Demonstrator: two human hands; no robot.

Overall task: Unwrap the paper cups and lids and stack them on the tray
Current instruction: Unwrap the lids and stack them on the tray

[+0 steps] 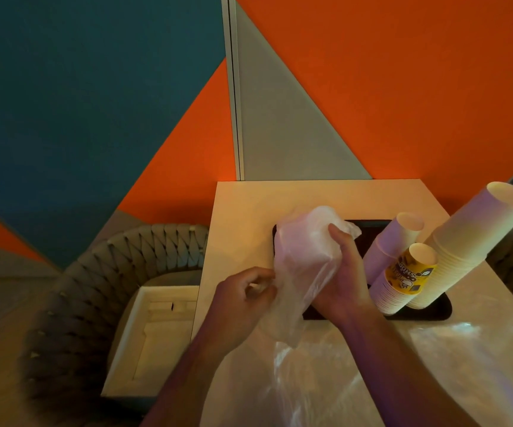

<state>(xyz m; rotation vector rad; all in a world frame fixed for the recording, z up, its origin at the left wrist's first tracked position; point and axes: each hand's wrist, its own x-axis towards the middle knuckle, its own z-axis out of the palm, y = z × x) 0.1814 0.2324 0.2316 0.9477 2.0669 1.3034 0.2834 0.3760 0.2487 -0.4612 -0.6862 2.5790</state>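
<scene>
So both hands are on the crinkly clear plastic wrapper (303, 266) — right hand (340, 272) grips its bundle; left hand (243, 298) pinches the edge; three cream paper cup stacks (452, 254) on the black tray (434, 309).

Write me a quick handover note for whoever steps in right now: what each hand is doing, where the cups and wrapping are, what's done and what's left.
Right hand grips the wrapped bundle over the black tray.
Left hand pinches the bundle's loose plastic, pulling it off.
Done: three unwrapped cup stacks lean on the tray's right side, tall plain stack, small plain stack, printed-sleeve stack.
An empty wrapper lies on the table, near side.
Left: strip this bundle, stack its contents on the tray.
</scene>
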